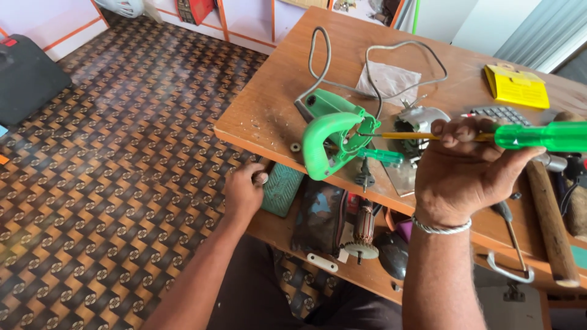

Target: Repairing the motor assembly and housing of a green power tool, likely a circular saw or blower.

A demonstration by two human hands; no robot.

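Screwdriver (489, 137) first, since the head view, the only view there is, centres on it: the right hand (468, 174) is closed around its clear green handle, and the yellow shaft runs left with its tip inside the open green handle shell (333, 143) of a power tool lying at the edge of the bench (269, 110). The shell sits partly past the bench edge, with nothing bracing it. A hard push or twist from the screwdriver could, I judge, slide it off toward the patterned floor (110, 171), or make the tip skip out of its seat and gouge the plastic.

Lower left in the same view, the left hand (244, 192) is down at the lower shelf (278, 235), fingers curled over something small and pale; what it is cannot be told. That hand is well apart from the shell, so the shell has no support, which is the main cause of any slip.

A grey cord (379, 61) loops from the tool across the bench top; a snag on it would tug the shell sideways. A metal motor part (422, 122) lies just behind the shaft, close enough to be knocked. A small washer (295, 146) sits near the bench edge beside the shell and looks easy to brush off and lose.

A hammer (550, 214) lies to the right, near the right wrist, and an armature (362, 235) rests on the shelf below.
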